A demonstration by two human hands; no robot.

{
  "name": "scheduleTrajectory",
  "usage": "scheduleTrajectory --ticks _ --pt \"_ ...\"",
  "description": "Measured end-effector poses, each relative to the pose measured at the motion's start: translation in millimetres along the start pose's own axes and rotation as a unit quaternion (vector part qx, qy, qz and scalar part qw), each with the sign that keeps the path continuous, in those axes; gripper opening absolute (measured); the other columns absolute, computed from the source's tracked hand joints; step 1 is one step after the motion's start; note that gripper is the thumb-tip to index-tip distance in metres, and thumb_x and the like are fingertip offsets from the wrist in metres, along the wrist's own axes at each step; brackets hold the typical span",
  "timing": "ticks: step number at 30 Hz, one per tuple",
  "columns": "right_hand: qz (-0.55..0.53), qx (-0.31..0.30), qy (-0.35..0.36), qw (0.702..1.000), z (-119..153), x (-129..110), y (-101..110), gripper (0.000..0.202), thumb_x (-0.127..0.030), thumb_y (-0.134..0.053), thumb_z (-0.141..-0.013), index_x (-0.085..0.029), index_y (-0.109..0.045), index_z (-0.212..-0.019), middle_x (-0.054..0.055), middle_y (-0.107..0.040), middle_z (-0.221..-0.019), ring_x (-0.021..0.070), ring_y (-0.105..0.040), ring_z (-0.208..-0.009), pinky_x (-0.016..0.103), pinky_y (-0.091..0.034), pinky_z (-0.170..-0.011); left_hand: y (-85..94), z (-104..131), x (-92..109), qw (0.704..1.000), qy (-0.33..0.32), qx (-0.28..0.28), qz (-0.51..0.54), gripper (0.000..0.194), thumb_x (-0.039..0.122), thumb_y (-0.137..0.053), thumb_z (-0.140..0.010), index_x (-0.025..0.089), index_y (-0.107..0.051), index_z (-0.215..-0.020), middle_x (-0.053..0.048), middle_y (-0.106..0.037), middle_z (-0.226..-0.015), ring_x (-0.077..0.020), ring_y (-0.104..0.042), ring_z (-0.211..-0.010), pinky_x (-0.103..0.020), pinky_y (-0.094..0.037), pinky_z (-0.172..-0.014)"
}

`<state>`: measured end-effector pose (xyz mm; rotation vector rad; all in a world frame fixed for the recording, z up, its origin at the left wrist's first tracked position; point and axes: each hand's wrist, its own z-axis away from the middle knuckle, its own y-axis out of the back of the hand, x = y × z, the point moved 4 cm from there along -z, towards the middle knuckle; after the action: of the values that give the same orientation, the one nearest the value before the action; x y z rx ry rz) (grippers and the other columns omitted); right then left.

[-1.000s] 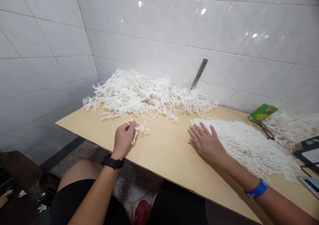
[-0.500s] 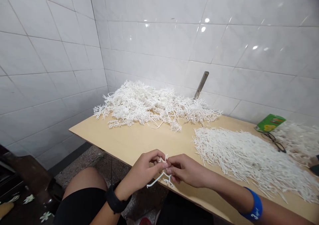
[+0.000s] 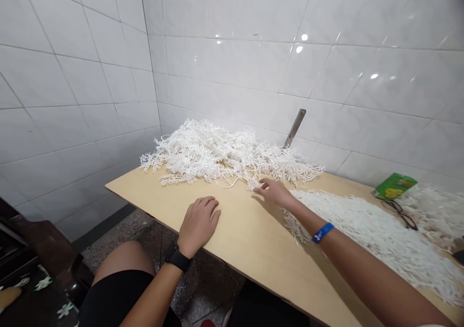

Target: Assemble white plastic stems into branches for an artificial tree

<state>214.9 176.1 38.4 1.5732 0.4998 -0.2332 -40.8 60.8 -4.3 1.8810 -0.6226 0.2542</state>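
My left hand [image 3: 199, 223] lies palm down at the near edge of the wooden table [image 3: 232, 220], fingers stretched and nothing in them. My right hand [image 3: 273, 191] reaches across to the front edge of a heap of white, branching, twig-like plastic pieces [image 3: 206, 148]. Its thumb and forefinger are apart, at a small white cluster [image 3: 253, 183] sticking out of that heap. Whether the fingertips touch the cluster is hard to tell. Below my right forearm spreads a flatter pile of short white sticks [image 3: 348, 216].
A metal strip [image 3: 295, 128] leans on the tiled wall behind the heap. At the right stand a green box [image 3: 394, 187], dark-framed glasses [image 3: 400, 213] and another white pile [image 3: 431, 208]. Dark furniture [image 3: 47, 264] is at lower left.
Both hands held a white branching piece together near the table edge; it is out of them now. My right hand has moved forward to the heap, my left hand down onto the table.
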Motion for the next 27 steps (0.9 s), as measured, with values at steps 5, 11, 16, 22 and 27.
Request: scheduleTrajectory --ticks 5,11,16,22,27 --pt "0.017 -0.017 0.032 0.999 -9.8 -18.0 -10.5 0.015 -0.020 -0.054 -0.084 -0.014 -0.066 -0.077 0.008 -0.069 -0.079 0.0158 -0.056 -0.069 0.026 -0.036 -0.060 2.1 3.4 -0.3 1.000 0.003 -0.001 0.004 0.027 0.031 -0.047 -0.096 0.020 -0.067 -0.110 -0.011 -0.066 -0.127 -0.0287 -0.058 -0.119 -0.046 -0.045 -0.101" --pt "-0.033 -0.089 0.082 0.992 14.4 -48.8 11.7 0.022 -0.025 -0.048 -0.089 -0.016 -0.064 -0.076 0.003 -0.066 -0.070 0.0138 -0.055 -0.060 0.025 -0.039 -0.056 1.3 3.7 -0.7 1.000 0.008 0.014 0.026 0.025 0.030 -0.049 -0.095 0.021 -0.067 -0.108 -0.011 -0.067 -0.124 -0.0303 -0.059 -0.117 -0.049 -0.046 -0.100" --pt "-0.025 -0.082 0.220 0.972 86.6 -66.9 -38.6 0.020 -0.017 -0.045 -0.092 -0.018 -0.062 -0.082 0.005 -0.067 -0.081 0.0178 -0.059 -0.072 0.029 -0.045 -0.067 9.8 8.4 -6.2 0.966 0.034 0.083 0.242 0.035 0.023 -0.035 -0.098 0.018 -0.059 -0.122 -0.011 -0.069 -0.119 -0.0225 -0.065 -0.108 -0.041 -0.051 -0.096" --pt "-0.050 -0.005 0.344 0.938 117.0 -65.7 -71.9 0.019 -0.017 -0.044 -0.098 -0.019 -0.062 -0.092 0.007 -0.066 -0.091 0.0192 -0.059 -0.085 0.031 -0.049 -0.075 9.7 6.2 26.7 0.961 -0.038 -0.038 0.272 0.036 0.032 -0.041 -0.100 0.022 -0.060 -0.129 -0.008 -0.066 -0.131 -0.0218 -0.059 -0.124 -0.038 -0.045 -0.107" --pt "-0.049 -0.014 0.423 0.905 124.2 -66.0 -65.8 0.026 -0.018 -0.040 -0.100 -0.019 -0.064 -0.088 0.007 -0.066 -0.085 0.0195 -0.058 -0.081 0.031 -0.049 -0.072 -11.2 -4.4 40.5 0.980 -0.055 -0.107 0.158 0.032 0.036 -0.050 -0.096 0.023 -0.068 -0.118 -0.007 -0.072 -0.119 -0.0260 -0.063 -0.114 -0.043 -0.046 -0.103"
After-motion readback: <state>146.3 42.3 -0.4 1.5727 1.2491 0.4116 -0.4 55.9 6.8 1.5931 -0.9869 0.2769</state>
